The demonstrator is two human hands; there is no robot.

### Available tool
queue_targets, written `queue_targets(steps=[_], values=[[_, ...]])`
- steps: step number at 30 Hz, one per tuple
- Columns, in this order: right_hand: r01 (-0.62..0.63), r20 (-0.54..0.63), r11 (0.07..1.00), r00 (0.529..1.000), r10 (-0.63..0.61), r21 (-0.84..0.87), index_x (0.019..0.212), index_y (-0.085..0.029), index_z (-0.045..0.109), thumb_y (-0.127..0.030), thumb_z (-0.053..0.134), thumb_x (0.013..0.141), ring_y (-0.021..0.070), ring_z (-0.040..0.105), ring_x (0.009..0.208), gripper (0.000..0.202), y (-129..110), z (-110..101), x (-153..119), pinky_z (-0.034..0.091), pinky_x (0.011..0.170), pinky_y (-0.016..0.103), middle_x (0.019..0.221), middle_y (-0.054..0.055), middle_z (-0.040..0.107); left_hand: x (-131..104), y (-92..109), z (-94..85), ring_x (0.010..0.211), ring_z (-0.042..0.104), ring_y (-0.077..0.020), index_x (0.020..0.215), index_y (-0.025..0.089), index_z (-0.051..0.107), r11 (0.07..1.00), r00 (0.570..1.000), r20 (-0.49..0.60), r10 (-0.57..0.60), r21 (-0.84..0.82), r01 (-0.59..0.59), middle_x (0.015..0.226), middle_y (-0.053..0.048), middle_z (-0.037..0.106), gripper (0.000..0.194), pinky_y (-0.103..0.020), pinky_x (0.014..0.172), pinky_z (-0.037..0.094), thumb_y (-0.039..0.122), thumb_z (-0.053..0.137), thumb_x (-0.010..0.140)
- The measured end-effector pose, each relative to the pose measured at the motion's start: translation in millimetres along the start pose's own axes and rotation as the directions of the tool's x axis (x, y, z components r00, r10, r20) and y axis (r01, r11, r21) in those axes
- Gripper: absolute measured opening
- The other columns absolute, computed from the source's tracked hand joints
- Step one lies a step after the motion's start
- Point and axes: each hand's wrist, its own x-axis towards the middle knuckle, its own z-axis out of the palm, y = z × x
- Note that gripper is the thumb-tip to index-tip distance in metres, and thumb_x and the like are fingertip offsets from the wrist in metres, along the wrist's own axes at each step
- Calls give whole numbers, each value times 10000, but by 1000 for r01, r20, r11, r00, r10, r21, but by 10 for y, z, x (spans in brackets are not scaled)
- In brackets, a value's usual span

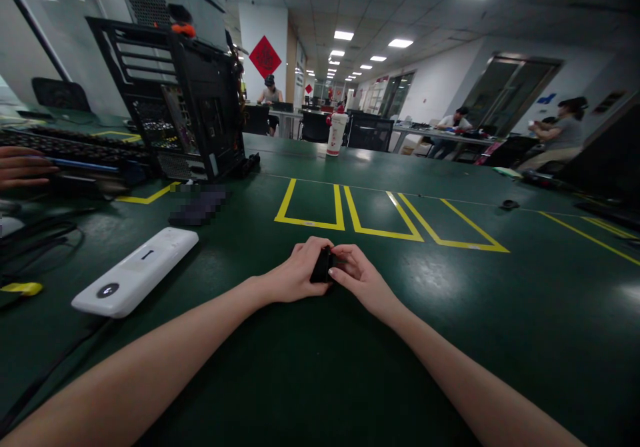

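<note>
Both hands meet low over the green table (325,380), in front of the yellow tape outlines. My left hand (299,272) is wrapped round a small black object (322,267), gripping it from the left. Fingers of my right hand (361,275) close on the right side of the same object, thumb and fingertips against its edge. The object is dark and mostly covered by the hands, so its kind does not show.
A white oblong device (145,267) with a cable lies at left. Behind it stand a dark phone-like item (200,205) and an open black computer case (200,100). Another person's hand (23,166) rests by a keyboard (70,147). A white cup (337,132) stands at the back.
</note>
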Motion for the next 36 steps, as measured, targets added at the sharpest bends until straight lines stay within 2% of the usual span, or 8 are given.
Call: queue_targets(steps=[3, 10, 17, 20, 23, 27, 36], values=[[6, 8, 1000, 1000, -6, 1, 1007, -247, 447, -216, 557, 750, 160, 499, 1039, 281, -7, -1, 2, 415, 905, 333, 1054, 15, 497, 2, -8, 8, 985, 453, -222, 1136, 208, 297, 1000, 1000, 8, -1, 1, 1, 1087, -77, 420, 512, -414, 890, 362, 225, 574, 706], [21, 72, 997, 997, -26, 68, 935, -241, 468, -194, 595, 720, 149, 542, 953, 254, 2, -22, -6, 443, 859, 338, 1013, 5, 510, -10, -49, 40, 962, 455, -213, 1147, 206, 294, 1000, 1000, -11, 5, 15, -5, 1085, -73, 417, 547, -399, 887, 367, 227, 593, 689], [42, -14, 999, 999, -42, 4, 900, -233, 485, -260, 576, 739, 141, 566, 862, 187, 31, 3, 17, 458, 804, 329, 938, -2, 537, 0, -67, 47, 969, 455, -222, 1161, 205, 288, 999, 1000, -14, 18, 31, -17, 1093, -82, 417, 564, -400, 876, 376, 235, 592, 687], [68, -41, 997, 997, -70, -36, 936, -234, 476, -262, 575, 737, 146, 550, 913, 224, 23, 27, 17, 439, 841, 331, 952, 1, 529, -4, -68, 49, 954, 466, -218, 1156, 200, 295, 999, 1000, -14, 21, 34, -20, 1084, -81, 421, 554, -403, 881, 372, 252, 589, 689], [38, -90, 996, 995, -45, -79, 971, -224, 470, -278, 577, 732, 162, 526, 985, 268, 23, 45, 9, 416, 882, 344, 994, 21, 530, -10, -56, 39, 971, 469, -226, 1154, 197, 298, 999, 1000, -14, 16, 39, -16, 1085, -83, 428, 553, -412, 890, 365, 257, 589, 688], [28, -92, 991, 995, -41, -134, 1009, -207, 480, -298, 545, 754, 168, 507, 1013, 278, 19, 54, -2, 388, 916, 354, 1043, 41, 531, -13, -30, 10, 975, 480, -238, 1146, 196, 316, 999, 1000, 1, -3, 33, 3, 1096, -86, 434, 548, -420, 882, 375, 267, 595, 681], [55, 2, 994, 998, -56, -94, 952, -211, 478, -277, 574, 732, 168, 524, 973, 249, -39, 33, 2, 384, 910, 386, 959, 21, 547, 9, -6, 21, 977, 496, -253, 1107, 167, 349, 999, 999, -11, -43, 20, 44, 1085, -93, 456, 539, -433, 876, 378, 240, 612, 643]])
